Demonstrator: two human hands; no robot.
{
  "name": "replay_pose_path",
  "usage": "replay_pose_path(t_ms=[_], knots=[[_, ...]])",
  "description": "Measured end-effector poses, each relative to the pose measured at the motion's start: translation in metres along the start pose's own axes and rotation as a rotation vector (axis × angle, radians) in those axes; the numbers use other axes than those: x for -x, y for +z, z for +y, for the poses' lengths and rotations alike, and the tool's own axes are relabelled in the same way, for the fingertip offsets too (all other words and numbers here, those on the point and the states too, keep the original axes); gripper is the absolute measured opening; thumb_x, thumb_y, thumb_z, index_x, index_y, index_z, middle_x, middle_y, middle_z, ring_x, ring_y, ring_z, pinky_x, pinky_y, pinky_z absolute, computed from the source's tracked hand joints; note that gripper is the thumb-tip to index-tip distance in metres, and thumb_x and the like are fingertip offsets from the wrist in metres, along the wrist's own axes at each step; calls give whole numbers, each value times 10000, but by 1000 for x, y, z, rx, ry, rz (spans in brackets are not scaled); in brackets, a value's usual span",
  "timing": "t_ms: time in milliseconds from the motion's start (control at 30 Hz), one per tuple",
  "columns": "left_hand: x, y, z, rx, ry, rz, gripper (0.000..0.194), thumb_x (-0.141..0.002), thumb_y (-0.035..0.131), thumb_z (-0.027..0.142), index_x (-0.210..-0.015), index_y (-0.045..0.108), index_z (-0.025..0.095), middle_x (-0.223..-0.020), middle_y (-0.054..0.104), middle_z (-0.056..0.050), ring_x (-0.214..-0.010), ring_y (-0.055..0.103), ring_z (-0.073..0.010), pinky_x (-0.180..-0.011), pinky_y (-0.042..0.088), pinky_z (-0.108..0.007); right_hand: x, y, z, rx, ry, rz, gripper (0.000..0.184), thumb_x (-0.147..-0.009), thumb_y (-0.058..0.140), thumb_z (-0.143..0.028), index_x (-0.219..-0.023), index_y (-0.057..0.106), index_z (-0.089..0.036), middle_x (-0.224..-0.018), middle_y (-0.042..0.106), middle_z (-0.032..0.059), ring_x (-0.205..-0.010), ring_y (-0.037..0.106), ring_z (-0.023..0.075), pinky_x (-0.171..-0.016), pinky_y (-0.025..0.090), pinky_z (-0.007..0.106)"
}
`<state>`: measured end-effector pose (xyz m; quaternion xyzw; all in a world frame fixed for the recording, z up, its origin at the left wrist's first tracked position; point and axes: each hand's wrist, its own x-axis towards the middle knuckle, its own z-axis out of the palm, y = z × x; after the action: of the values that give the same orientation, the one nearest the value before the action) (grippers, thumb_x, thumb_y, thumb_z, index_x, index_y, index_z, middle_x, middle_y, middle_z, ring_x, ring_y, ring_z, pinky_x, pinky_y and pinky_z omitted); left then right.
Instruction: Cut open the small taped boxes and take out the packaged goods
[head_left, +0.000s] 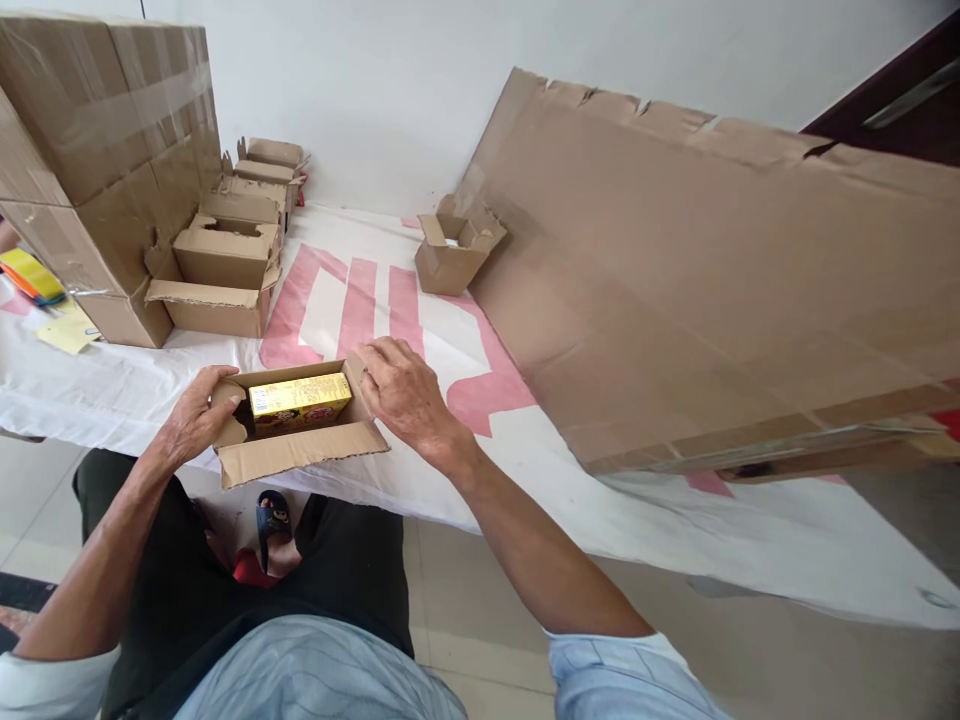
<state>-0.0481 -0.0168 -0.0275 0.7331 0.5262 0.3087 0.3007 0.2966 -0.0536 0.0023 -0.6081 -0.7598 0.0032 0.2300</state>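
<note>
A small open cardboard box (300, 452) lies at the table's near edge, its long front flap folded out toward me. Inside it rests a yellow printed packet box (301, 398), with a dark gap at its left. My left hand (196, 415) grips the cardboard box's left end, thumb on the end flap and fingers around the outside. Over the right end curls my right hand (405, 390), its fingers closed on the flap and wall there. The undersides of those right fingers are partly hidden.
Taped cartons (97, 150) are stacked at the left, beside a row of open small boxes (217, 300). Another open box (450, 262) stands near the wall. A large cardboard carton (712, 280) fills the right. White cloth with pink markings (360, 310) covers the table.
</note>
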Motion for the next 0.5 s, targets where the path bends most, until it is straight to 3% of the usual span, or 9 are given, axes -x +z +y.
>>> replay_pose_path(t_ms=[133, 267, 400, 500], knots=[[-1, 0, 3, -12, -1, -5, 555, -940, 630, 538, -1395, 709, 231, -1254, 760, -86, -1068, 684, -303, -961, 627, -458, 4, 8, 12, 8, -55, -1, 269, -1098, 647, -199, -1303, 813, -252, -1354, 749, 171, -1294, 623, 395, -1088, 557, 543], [-2, 1, 4, -5, 15, -8, 557, -950, 626, 542, -1407, 712, 235, -1261, 767, -80, -1074, 684, -300, -974, 627, -454, 6, 25, 27, -91, 36, 75, 207, -1090, 661, -281, -1157, 856, -262, -1425, 734, 169, -1355, 620, 402, -1100, 577, 562], [-5, 2, 2, -4, 19, -9, 557, -950, 626, 564, -1393, 726, 242, -1245, 769, -77, -1105, 692, -311, -991, 625, -457, 5, 54, 40, -366, 108, 0, 319, -1122, 531, -324, -999, 817, -255, -1159, 802, 126, -1153, 724, 325, -1030, 626, 489], [-7, 3, 0, -3, 30, -3, 558, -949, 625, 572, -1384, 730, 239, -1265, 776, -83, -1141, 700, -325, -1038, 623, -480, 0, 57, 41, -458, 132, -29, 337, -1112, 495, -335, -944, 780, -267, -1024, 799, 99, -1028, 744, 299, -979, 647, 468]])
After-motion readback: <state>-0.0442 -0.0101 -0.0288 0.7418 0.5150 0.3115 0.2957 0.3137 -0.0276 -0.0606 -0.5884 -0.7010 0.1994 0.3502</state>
